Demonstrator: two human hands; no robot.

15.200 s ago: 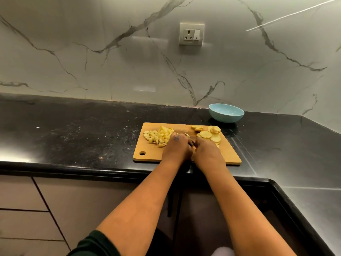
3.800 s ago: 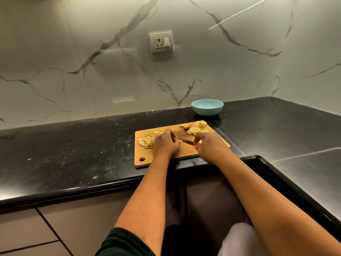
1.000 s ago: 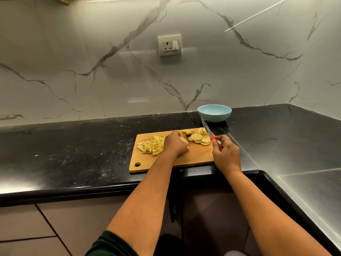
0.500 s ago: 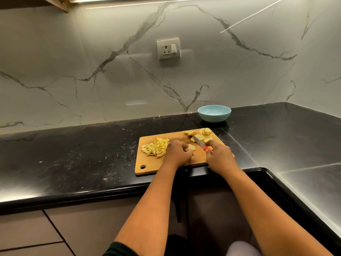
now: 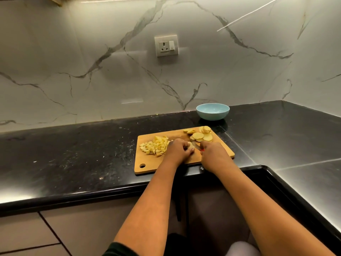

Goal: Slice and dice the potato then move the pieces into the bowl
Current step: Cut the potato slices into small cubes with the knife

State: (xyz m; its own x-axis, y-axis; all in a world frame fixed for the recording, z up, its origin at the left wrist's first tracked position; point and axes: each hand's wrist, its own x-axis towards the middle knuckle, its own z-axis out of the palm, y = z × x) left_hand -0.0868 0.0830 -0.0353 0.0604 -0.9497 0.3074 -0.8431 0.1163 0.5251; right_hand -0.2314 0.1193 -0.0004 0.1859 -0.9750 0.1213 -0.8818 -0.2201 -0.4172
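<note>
A black counter [image 5: 73, 157] runs under a marble wall [image 5: 92, 61] that carries a socket [image 5: 166, 45]. On the counter lies a wooden board [image 5: 147, 163], with a pale blue bowl [image 5: 212, 111] just beyond its far right corner; nothing shows inside the bowl.

On the board's left part sits a heap of dice [image 5: 154, 145]. At the far right corner lie round slices [image 5: 200, 135], overlapping, not yet cut down.

The left hand [image 5: 178, 150] rests mid-board with fingers curled down onto a single slice [image 5: 190, 145], pinning it flat. The right hand [image 5: 215, 156] is wrapped round the red handle of a knife [image 5: 197, 146], whose blade angles toward that slice; whether the edge has met it I cannot tell, as the hands hide the contact.

Judging by this, the dicing step is in hand: slicing looks finished, perhaps half the potato is cubed, and nothing has gone to the bowl. The next move calls for a straight downward cut through the pinned slice with the left fingertips tucked back from the blade, since the piece is thin and small and the gap between fingers and edge is narrow. The slices in the corner would then need the same treatment before any transfer
</note>
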